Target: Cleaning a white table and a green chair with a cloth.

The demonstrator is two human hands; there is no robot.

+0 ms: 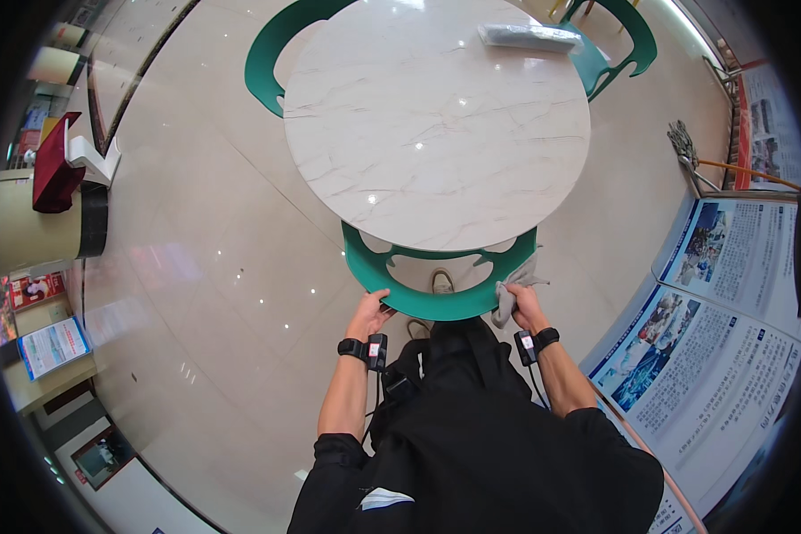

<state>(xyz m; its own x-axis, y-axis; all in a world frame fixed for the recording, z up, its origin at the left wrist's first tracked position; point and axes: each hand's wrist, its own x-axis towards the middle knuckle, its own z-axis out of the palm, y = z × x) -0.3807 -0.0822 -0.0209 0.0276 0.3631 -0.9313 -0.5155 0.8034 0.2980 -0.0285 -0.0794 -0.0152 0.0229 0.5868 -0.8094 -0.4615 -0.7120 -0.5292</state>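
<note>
A green plastic chair stands before me, its curved back towards me and its front side partly hidden by the round marble-patterned table. My left hand grips the left part of the chair's back rim. At the right part of the rim, my right hand holds a grey cloth against the chair. Some of the cloth hangs below the rim, and some sticks out beyond the hand. A clear plastic-wrapped bundle lies near the table's far right edge.
Two more green chairs stand at the table, one far left and one far right. A mop and large printed display boards are at the right. A curved counter stands at the left.
</note>
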